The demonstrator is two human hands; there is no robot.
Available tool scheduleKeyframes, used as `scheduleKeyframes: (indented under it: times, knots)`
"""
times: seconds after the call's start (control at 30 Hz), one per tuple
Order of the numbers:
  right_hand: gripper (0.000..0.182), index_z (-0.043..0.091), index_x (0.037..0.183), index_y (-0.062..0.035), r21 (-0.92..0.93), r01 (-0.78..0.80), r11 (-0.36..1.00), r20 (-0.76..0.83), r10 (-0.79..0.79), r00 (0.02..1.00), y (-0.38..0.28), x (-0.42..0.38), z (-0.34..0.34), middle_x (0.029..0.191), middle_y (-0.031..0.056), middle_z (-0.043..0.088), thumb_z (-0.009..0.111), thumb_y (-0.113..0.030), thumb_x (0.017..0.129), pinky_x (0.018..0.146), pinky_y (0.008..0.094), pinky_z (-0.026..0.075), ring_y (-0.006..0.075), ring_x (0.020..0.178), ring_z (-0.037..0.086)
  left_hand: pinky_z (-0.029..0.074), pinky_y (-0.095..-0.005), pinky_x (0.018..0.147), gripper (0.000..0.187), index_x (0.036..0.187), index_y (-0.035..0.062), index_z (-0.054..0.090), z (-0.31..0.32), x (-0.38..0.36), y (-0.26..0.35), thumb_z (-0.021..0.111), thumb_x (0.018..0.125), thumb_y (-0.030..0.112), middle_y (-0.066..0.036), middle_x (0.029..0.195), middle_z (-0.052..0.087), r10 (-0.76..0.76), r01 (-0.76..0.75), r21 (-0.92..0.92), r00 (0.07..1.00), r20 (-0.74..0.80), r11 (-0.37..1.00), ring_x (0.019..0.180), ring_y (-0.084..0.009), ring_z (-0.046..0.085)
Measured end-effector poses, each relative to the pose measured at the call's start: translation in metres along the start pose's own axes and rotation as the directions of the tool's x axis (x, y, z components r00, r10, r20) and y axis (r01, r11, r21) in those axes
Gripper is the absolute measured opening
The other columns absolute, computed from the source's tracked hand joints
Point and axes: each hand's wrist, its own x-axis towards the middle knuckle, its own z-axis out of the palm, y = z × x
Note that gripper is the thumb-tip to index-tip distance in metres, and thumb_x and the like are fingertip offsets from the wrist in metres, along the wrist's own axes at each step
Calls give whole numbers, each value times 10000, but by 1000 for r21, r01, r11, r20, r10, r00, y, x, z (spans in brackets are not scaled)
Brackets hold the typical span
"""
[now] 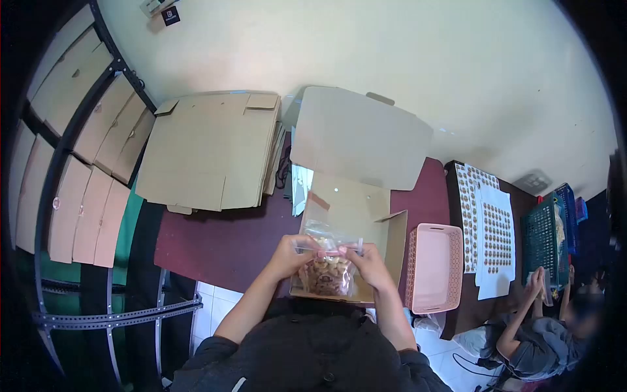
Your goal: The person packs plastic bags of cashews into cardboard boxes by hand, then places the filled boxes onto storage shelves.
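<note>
A clear plastic bag [328,276] of light brown pieces, perhaps nuts, is held upright over the front of an open cardboard box [353,189]. My left hand [295,255] pinches the bag's top edge on the left. On the right, my right hand [369,263] pinches the same top edge, its fingers close to those of my left hand. The box stands on the dark red table with its lid raised toward the wall.
Flattened cardboard boxes [209,150] lie at the back left of the table [209,242]. Right of the box is a pink basket [435,268]. Sticker sheets [496,235] and a green crate [543,238] are farther right, near a seated person [545,346]. Shelves of boxes [91,215] stand left.
</note>
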Motion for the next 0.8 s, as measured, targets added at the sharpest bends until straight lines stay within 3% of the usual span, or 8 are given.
scheduleKeyframes:
  times: [0.07,0.3,0.4,0.5,0.57,0.63,0.7,0.8]
  knots:
    - [257,627,1036,39,-28,-75,997,188,79,979,-10,-8,-13,909,40,651,547,-169,908,781,255,430,92,854,551,434,-309,882,135,870,-14,674,-7,-3,1,684,784,90,-61,807,661,42,-36,-47,987,155,998,834,-119,585]
    - [300,603,1102,30,-60,-65,996,116,72,991,4,-36,-31,950,41,648,506,-200,936,797,245,428,86,872,534,302,-323,1037,275,1133,-13,583,-16,-8,16,551,877,84,-124,1046,646,-44,-33,154,882,469,988,960,-169,584]
    - [299,616,1078,31,-69,-62,996,-37,60,998,-1,-32,-27,954,44,647,513,-210,935,794,242,431,85,882,535,327,-329,1017,336,1211,-4,514,1,-12,20,527,908,140,-132,1256,525,152,-148,-33,967,205,988,1080,-188,528]
    - [282,617,1091,24,-14,57,998,-226,-59,972,-13,-25,-14,984,87,647,519,-185,930,844,261,430,117,937,552,380,-336,968,422,1263,16,462,2,-5,12,545,899,214,-141,1212,503,206,-207,-4,973,-100,978,1130,-240,499]
    - [261,615,1112,1,-318,244,916,-300,-341,891,-17,-22,-3,1031,133,635,532,-152,918,868,276,431,161,977,567,302,-383,1036,489,1286,38,450,4,-6,10,581,877,273,-166,1351,393,161,-160,-38,987,19,986,1251,-294,388]
    - [305,592,1167,-34,-305,225,925,-257,-307,916,-8,-19,7,1059,150,620,562,-139,882,886,299,423,212,1021,553,216,-395,1078,611,1338,45,381,23,-12,15,611,850,332,-182,1437,255,268,-297,267,953,138,917,1341,-301,240]
    - [342,587,1182,-50,-445,392,805,-84,-473,877,-9,-15,23,1113,138,578,573,-117,848,896,294,414,221,1043,541,193,-395,1086,746,1361,24,326,33,-13,0,649,805,404,-193,1446,202,300,-318,171,946,120,933,1354,-312,193]
    - [378,595,1167,-58,-351,359,865,-79,-410,909,-5,-16,22,1115,115,524,617,-78,790,934,301,373,227,1071,493,184,-392,1088,826,1369,-2,290,41,-17,0,665,781,440,-208,1440,208,309,-318,124,947,84,940,1350,-320,197]
